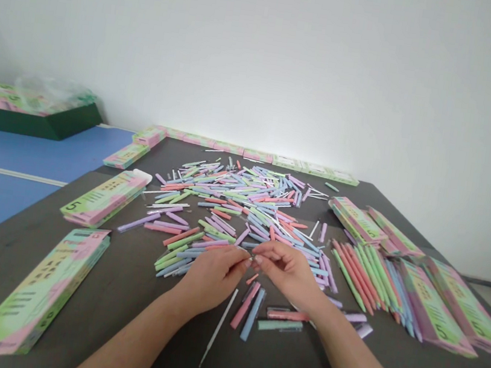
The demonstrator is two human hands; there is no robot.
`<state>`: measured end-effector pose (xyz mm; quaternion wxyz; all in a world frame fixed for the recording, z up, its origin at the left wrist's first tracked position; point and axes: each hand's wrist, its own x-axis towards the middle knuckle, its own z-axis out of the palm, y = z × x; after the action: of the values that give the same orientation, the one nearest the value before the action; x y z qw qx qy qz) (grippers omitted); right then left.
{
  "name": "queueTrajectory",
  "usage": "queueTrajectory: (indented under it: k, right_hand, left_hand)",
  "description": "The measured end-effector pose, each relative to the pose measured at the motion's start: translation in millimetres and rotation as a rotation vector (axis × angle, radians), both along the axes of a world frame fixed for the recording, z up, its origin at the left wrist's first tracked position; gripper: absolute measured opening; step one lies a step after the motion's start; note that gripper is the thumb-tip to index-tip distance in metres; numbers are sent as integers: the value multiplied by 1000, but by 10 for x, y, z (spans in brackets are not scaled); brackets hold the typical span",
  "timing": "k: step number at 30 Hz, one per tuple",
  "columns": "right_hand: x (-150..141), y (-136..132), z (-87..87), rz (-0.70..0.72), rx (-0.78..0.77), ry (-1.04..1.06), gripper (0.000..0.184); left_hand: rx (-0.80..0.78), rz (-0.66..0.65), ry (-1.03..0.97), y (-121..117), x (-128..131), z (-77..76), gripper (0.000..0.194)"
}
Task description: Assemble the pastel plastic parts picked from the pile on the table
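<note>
As both hands met above the counter (pixel 127 307): the forearms rose from the bottom edge of the view and angled inward, with the hands held just above the dark surface.
Left hand (pixel 213 278): its back faced up and its fingers pointed right, toward the other hand.
Right hand (pixel 288 273): its knuckles were raised and its fingers pointed left, almost touching those of the left hand.
Grip: each hand was pinched closed on a small pen part (pixel 250 259) between them, held in the air at the front edge of the heap; it was too small to tell which part it was.
Just below the hands: a white refill (pixel 219 326), a pink pen barrel (pixel 245 306), a blue pen barrel (pixel 253 314) and a green pen barrel (pixel 280 326) lay apart on the counter.
Ahead of the hands: a loose heap of pastel pen parts (pixel 225 199) spread across the middle, in purple, green, blue, pink and white.
To the right: pens lay side by side in a fan (pixel 364 280), beside pastel green-and-pink boxes (pixel 438 305).
To the left: more boxes (pixel 31 294) lay flat, marked with a 5.
Beyond: a dark green tray (pixel 30 120) stood on a blue surface (pixel 0 174).
</note>
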<state>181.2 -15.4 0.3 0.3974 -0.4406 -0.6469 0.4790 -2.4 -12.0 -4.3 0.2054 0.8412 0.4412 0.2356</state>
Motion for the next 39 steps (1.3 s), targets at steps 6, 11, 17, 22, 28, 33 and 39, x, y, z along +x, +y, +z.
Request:
queueTrajectory:
  k: [6, 11, 17, 22, 28, 33, 39]
  right_hand:
    - [-9, 447, 87, -125, 126, -139, 36]
    - [-314, 984, 17, -91, 325, -678, 21]
    - [-729, 1261, -122, -27, 355, -870, 22]
    - [-818, 1318, -179, -19, 347, -966, 26]
    - [-816, 1357, -229, -19, 308, -942, 20]
    - [-699, 1282, -190, -71, 262, -778, 13]
    - [-422, 831, -72, -110, 152, -469, 21]
  left_hand:
    - [-7, 103, -76, 17, -5, 16, 26]
    - [10, 184, -117, 7, -1, 24, 24]
    - [43, 224, -169, 5, 0, 36, 24]
    - [54, 202, -199, 0, 16, 42, 24]
    - [52, 207, -230, 19, 22, 21, 24]
    - [68, 200, -294, 33, 24, -1, 24]
    - [92, 202, -296, 47, 0, 24, 25]
